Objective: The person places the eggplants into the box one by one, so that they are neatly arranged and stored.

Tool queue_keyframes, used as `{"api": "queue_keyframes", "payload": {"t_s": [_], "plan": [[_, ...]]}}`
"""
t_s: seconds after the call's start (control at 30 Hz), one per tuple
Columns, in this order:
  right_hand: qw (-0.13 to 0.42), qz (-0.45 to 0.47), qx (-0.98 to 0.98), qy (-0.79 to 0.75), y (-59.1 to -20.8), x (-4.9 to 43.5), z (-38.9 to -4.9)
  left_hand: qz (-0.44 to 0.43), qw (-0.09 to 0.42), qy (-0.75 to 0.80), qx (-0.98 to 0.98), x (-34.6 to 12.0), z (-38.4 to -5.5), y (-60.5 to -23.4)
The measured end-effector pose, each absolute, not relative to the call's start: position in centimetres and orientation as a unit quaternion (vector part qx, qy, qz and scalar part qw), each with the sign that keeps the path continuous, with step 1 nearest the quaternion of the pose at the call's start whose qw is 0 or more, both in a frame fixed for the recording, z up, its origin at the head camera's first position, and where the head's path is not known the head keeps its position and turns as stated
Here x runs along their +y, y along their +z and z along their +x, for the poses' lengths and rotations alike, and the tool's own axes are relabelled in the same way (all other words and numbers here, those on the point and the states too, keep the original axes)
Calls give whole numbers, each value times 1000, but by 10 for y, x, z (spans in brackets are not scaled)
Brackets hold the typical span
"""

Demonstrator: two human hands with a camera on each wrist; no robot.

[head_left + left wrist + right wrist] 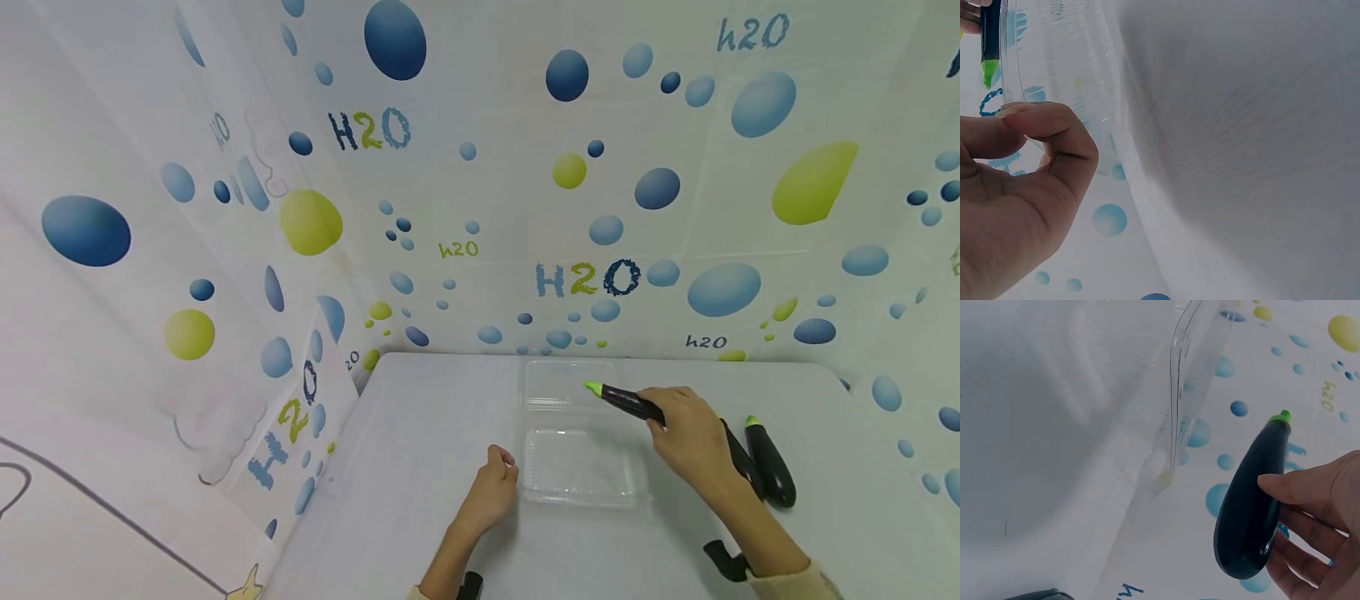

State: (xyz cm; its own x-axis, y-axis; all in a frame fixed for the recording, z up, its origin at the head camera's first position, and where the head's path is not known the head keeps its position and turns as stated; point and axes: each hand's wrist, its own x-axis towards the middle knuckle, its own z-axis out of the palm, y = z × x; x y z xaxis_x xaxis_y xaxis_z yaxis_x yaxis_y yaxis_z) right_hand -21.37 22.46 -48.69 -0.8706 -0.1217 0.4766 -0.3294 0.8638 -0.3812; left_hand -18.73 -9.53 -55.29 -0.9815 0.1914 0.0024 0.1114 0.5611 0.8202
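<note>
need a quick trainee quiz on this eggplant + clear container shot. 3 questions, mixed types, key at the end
1. Multiple choice: what does the right grip hold?
A) A cup
B) A dark eggplant with a green tip
C) Nothing

2. True or false: in the head view, the left grip is at the right side of the clear container.

3. Count: in the head view, how many other eggplants lie on the table to the container's right?

Key:
1. B
2. False; it is at the left side.
3. Two, one of them partly hidden.
</note>
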Motion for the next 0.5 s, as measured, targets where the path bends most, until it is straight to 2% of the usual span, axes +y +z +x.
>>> {"api": "queue_keyframes", "payload": {"t_s": [0.5], "plan": [[199,135,-944,226,-488,213,-222,81,33,458,885,-94,-186,-550]]}}
